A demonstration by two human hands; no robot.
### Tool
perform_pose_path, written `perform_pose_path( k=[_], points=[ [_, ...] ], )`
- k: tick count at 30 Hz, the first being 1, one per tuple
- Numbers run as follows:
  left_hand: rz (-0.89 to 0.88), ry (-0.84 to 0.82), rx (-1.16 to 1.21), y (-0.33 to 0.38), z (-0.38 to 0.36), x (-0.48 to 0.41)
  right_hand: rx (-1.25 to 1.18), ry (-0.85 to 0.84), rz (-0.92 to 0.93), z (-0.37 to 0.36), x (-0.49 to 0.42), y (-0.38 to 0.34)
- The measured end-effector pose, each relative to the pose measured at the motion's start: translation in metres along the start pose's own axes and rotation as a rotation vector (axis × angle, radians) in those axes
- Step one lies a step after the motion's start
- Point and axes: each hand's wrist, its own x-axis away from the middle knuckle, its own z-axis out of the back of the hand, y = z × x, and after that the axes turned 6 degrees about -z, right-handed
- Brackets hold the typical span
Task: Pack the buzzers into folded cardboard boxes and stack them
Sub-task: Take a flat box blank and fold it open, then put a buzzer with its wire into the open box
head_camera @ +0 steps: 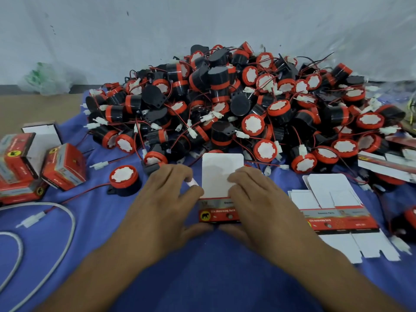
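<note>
Both the left hand [166, 199] and right hand [258, 199] are gripping a cardboard box [221, 176], fingers curled round its sides; pressing creases squarely should keep it rigid.

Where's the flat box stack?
Head view, right side: flat box stack on the blue cloth, just right of the right hand, in front of the buzzer pile.

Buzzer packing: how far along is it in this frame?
Early. Done: a few closed boxes sit piled at left. In hand: left hand and right hand grip one open-flapped box. Left: a big heap of loose buzzers and a stack of flat box blanks at right.
</note>
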Motion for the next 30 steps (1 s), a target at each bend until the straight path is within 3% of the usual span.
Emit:
perform_pose_path(
  k=[2,5,8,10,13,17,22,30],
  points=[
    [-0.001,-0.060,-0.010,0.005,0.006,-0.003,0.104,-0.149,-0.177,0.001,0.003,-0.014],
    [0.001,-0.144,0.089,0.020,0.008,-0.002,0.138,-0.353,-0.286,0.002,0.007,-0.032],
    [0.202,-0.265,0.396,0.022,0.003,0.000,0.064,-0.416,-0.319,-0.012,0.010,-0.030],
    [0.334,-0.285,0.562,0.014,-0.003,0.006,0.059,-0.382,-0.303,-0.013,0.009,-0.029],
    [0.325,-0.310,0.620,0.003,-0.009,0.014,-0.054,-0.354,-0.259,-0.001,0.008,-0.020],
    [0.261,-0.235,0.604,-0.003,-0.011,0.017,-0.487,-0.255,-0.375,0.019,0.004,0.021],
    [0.251,-0.204,0.687,-0.001,-0.012,0.018,-0.623,0.078,-0.517,-0.009,-0.014,0.058],
    [0.330,-0.236,0.733,-0.012,-0.009,0.022,-0.623,-0.068,-0.402,-0.051,-0.026,0.060]
  ],
)
